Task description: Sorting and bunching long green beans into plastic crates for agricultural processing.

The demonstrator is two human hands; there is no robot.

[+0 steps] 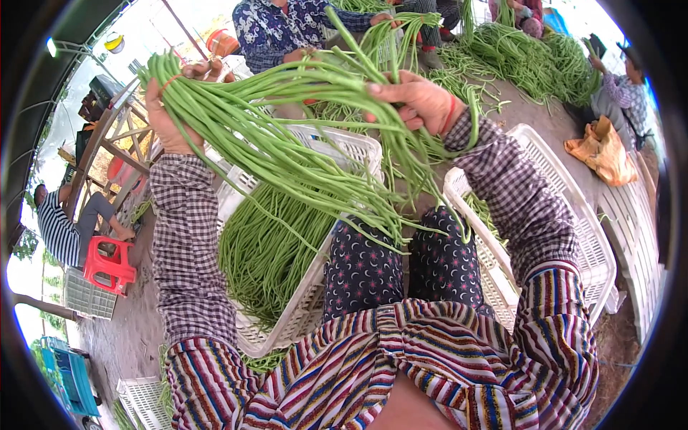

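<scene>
My left hand grips a bundle of long green beans near its top end, where an orange-red band goes round the stems. From there the bundle spreads to the right and hangs over my knees. My right hand holds several beans of the same mass between thumb and fingers, and a red band circles that wrist. Under the bundle, a white plastic crate at my left side is packed with long beans laid lengthwise.
A white crate with some beans stands on my right. Big bean heaps lie on the floor ahead. A person in a patterned shirt faces me, holding beans; others sit farther off. A red stool is at the left, an orange sack at the right.
</scene>
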